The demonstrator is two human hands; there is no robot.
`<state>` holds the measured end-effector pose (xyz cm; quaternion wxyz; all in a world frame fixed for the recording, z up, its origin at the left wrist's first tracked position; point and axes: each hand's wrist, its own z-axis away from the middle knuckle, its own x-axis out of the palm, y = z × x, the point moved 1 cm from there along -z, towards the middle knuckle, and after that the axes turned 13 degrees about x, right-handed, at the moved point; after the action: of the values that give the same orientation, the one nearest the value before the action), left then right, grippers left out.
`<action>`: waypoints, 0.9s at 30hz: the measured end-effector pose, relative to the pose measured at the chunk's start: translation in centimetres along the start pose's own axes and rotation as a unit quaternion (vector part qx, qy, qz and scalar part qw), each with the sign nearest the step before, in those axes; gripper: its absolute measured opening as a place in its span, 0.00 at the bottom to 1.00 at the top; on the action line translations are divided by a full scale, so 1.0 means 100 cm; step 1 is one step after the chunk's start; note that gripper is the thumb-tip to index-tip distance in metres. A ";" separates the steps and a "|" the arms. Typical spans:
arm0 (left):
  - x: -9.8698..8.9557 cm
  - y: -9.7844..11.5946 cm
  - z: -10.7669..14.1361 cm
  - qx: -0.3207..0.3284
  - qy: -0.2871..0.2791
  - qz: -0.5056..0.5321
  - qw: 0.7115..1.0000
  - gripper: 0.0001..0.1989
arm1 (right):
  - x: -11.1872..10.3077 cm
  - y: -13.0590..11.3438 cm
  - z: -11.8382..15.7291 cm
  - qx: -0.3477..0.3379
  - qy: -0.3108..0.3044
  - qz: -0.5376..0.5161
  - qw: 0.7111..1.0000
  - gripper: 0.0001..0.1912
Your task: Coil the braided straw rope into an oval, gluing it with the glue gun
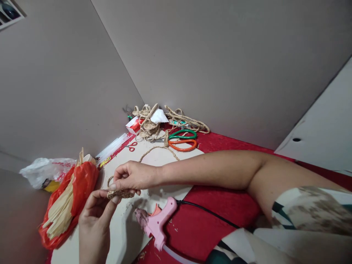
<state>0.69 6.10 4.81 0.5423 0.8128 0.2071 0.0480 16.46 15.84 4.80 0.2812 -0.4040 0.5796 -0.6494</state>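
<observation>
My left hand (95,216) rises from the bottom and pinches one end of a small coil of braided straw cord (123,193) between thumb and fingers. From the right, my right hand (137,176) reaches across and grips the same coil from above, its fingers closed on it. A small loop of the braid stands up beside the right fingers. Behind that hand a length of braided cord (156,147) curves over the cream board (178,190). Just below and to the right of the hands lies a pink hot glue gun (162,222) with an orange trigger.
Large scissors (183,146) with green and orange handles lie near piled braided cord (150,126). Small red scissors (132,146) and clear glue sticks (114,148) are by the wall. A red plastic bag (88,179) holds pale husk strips. The gun's black cable (206,211) crosses the red surface.
</observation>
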 end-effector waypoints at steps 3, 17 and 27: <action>0.001 -0.001 -0.002 -0.008 0.012 0.016 1.000 0.15 | 0.000 -0.002 0.001 0.004 0.011 0.013 1.000 0.15; 0.000 -0.008 -0.003 -0.031 0.023 0.065 0.997 0.14 | -0.004 -0.001 0.000 0.070 0.016 0.034 0.997 0.07; 0.001 -0.003 -0.003 -0.047 -0.026 0.066 0.996 0.13 | -0.012 -0.001 -0.003 0.134 0.005 0.051 0.990 0.08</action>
<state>0.58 6.47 4.62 0.5805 0.7995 0.1366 0.0718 16.83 16.95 4.63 0.3626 -0.3291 0.5088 -0.7080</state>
